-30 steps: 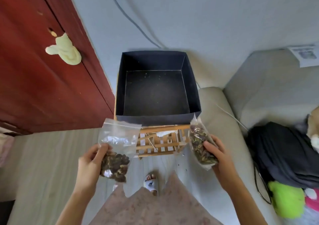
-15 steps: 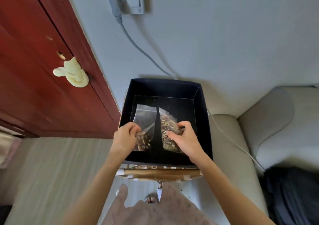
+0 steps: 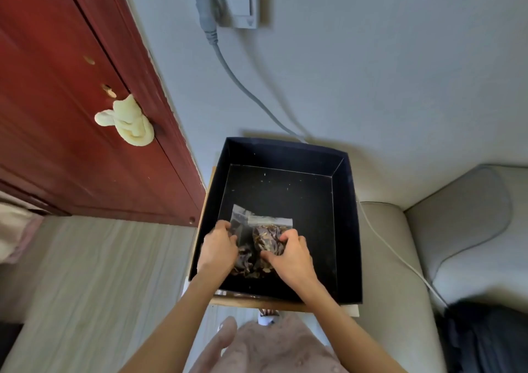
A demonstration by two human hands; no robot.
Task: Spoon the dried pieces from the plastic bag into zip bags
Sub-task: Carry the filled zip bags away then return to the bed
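Both filled zip bags now lie overlapping on the floor of the black box (image 3: pixel 347 229), toward its 6 o'clock wall. The left hand (image 3: pixel 218 247) pinches the left zip bag (image 3: pixel 238 221); the right hand (image 3: pixel 291 254) curls over the right zip bag (image 3: pixel 268 234). Half a second ago the bags stood apart and upright. Judged, bagging is finished and storing is under way.

- Red wooden door (image 3: pixel 57 115) on the left, a cream cloth (image 3: pixel 128 124) knotted on its handle.
- Pale grey wall (image 3: pixel 371 58) with a plugged-in socket (image 3: pixel 243 1).
- Beige sofa (image 3: pixel 428 229) at right.
- Light wood-grain floor (image 3: pixel 100 272).
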